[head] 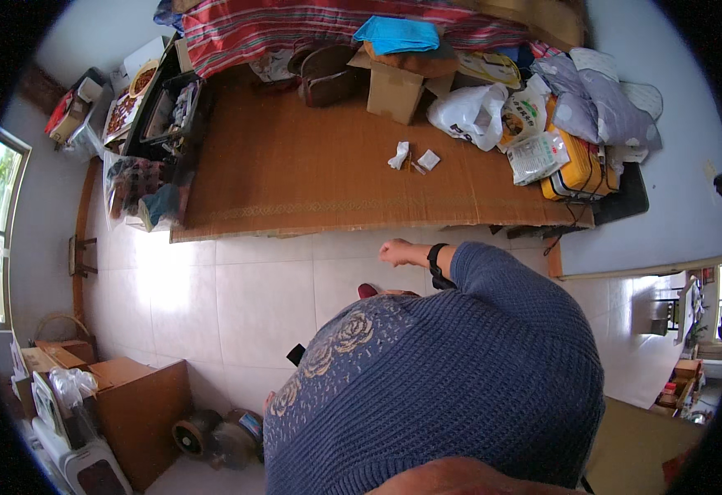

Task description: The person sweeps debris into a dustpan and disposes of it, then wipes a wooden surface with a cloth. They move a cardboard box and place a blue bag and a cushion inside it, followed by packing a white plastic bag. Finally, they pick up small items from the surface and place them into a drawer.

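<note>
My right hand (394, 252), with a black band on its wrist, hangs over the tiled floor near the front edge of a brown woven mat (274, 167). Its fingers look loosely curled, and no held item shows. Only a sliver of my left hand (269, 401) shows beside my blue knitted top; the rest is hidden. A small black flat object (296, 354) juts out near it; whether the hand holds it cannot be told. On the mat lie a crumpled white tissue (399, 155), a folded white piece (428, 160) and small thin items between them.
An open cardboard box (393, 93) with blue folded cloth (398, 34), a white plastic bag (469, 114) and a yellow case (577, 164) stand on the mat. A black crate (172, 114) is at left. Cartons (144, 421) and dumbbell-like round objects (197, 431) are lower left.
</note>
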The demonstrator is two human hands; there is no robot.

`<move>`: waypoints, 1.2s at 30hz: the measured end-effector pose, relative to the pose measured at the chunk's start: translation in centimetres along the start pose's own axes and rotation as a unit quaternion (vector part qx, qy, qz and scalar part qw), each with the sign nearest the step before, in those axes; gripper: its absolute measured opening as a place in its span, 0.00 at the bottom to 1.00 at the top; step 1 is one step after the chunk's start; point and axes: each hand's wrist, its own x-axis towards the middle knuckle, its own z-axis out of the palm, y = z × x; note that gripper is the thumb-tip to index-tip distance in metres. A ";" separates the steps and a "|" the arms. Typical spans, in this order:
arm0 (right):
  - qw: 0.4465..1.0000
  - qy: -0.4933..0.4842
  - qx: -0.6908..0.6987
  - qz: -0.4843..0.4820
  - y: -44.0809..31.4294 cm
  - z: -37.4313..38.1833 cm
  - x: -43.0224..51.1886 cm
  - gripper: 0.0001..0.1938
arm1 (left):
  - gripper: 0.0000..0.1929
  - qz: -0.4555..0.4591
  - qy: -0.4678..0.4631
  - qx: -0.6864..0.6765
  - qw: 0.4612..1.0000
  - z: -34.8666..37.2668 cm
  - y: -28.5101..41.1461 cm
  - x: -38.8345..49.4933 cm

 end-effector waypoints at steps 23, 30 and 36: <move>0.959 0.128 0.248 -0.055 -22.7 -13.7 15.6 0.12 | 0.16 0.057 -0.025 0.064 0.996 -6.1 21.7 23.1; 0.905 0.325 0.226 -0.156 -31.4 -28.0 24.2 0.33 | 0.21 -0.007 -0.014 0.027 0.999 0.2 32.3 18.5; 0.893 0.410 0.042 -0.178 -38.0 -40.3 28.9 0.46 | 0.16 0.029 -0.006 -0.001 1.000 2.0 28.8 17.8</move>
